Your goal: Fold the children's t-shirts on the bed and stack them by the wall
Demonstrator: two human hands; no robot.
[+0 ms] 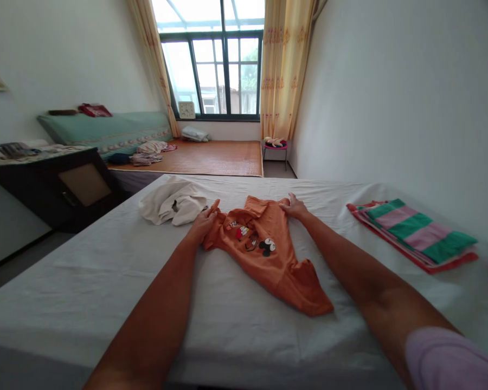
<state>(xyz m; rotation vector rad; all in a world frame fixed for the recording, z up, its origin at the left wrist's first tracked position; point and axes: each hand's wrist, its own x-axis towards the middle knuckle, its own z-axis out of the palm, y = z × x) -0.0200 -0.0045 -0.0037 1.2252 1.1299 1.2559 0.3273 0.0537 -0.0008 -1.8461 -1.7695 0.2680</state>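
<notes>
A: How many garments lie on the bed (106, 281)?

B: Three lots. One orange T-shirt (268, 254) in the middle of the white sheet, one crumpled cream cloth (173, 205) just left of the T-shirt, and one flat stack of folded cloth (415, 234) well right of it, striped green and pink with red edges.

A: And the hands?

B: Two, both bare-armed. The left hand (203, 223) has its fingers closed on the T-shirt's left edge, pinching a fold of the soft fabric. The right hand (293, 207) rests at the T-shirt's far right corner; its fingers lie curled on the cloth, but whether they truly grip it I cannot tell.

A: What is the T-shirt like?

B: Thin, limp knit, wrinkled, lying slantwise, with a small cartoon print near its middle, black, red and white. Its near end tapers to a rumpled point toward the person.

A: Anything beyond the T-shirt?

B: One dark cabinet (61, 187) far left of it, and past it a second bed with a woven mat (211, 157), under one curtained window (215, 70)
</notes>
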